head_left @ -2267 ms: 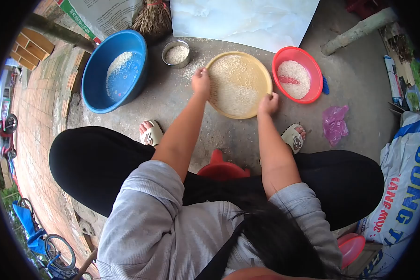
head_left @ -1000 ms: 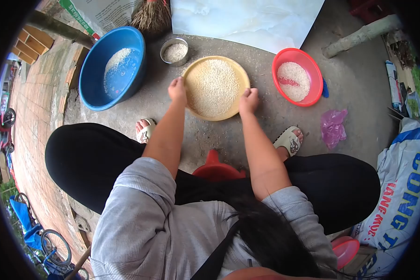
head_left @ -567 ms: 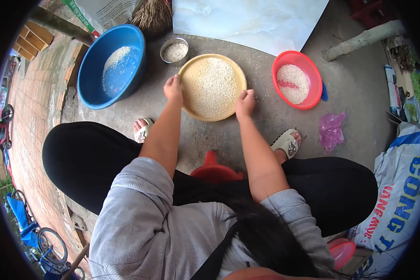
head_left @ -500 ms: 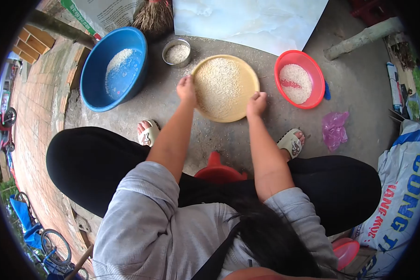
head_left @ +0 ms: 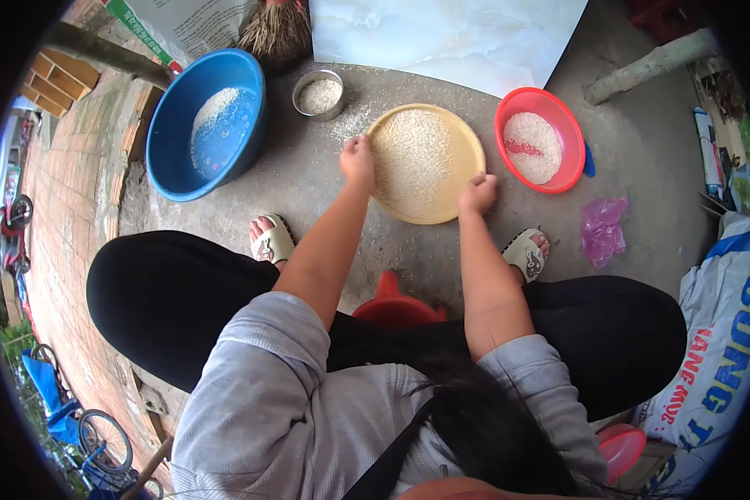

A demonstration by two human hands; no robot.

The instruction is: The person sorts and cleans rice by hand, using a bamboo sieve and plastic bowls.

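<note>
Yellow tray (head_left: 460, 150) has a steel bowl (head_left: 332, 115) and red basin (head_left: 570, 142) nearby.

- Grey floor (head_left: 425, 254), loose grains (head_left: 352, 125) scattered on it
- Blue basin (head_left: 238, 137) with grain inside
- Small metal bowl (head_left: 329, 115) of grain
- Red basin (head_left: 572, 143) of grain
- Crumpled purple bag (head_left: 603, 233)

Your tray (head_left: 467, 154) is pale yellow, the grains (head_left: 412, 154) on it creamy white. You have a plain blue basin (head_left: 240, 146), a bright red bowl (head_left: 573, 171), a translucent purple-pink bag (head_left: 604, 233) and a bluish-white marbled sheet (head_left: 450, 37). Your top (head_left: 258, 383) is finely ribbed grey, your trousers (head_left: 608, 333) black, your sandals (head_left: 275, 244) cream. The sack (head_left: 708, 333) shows blue and red lettering on white.
</note>
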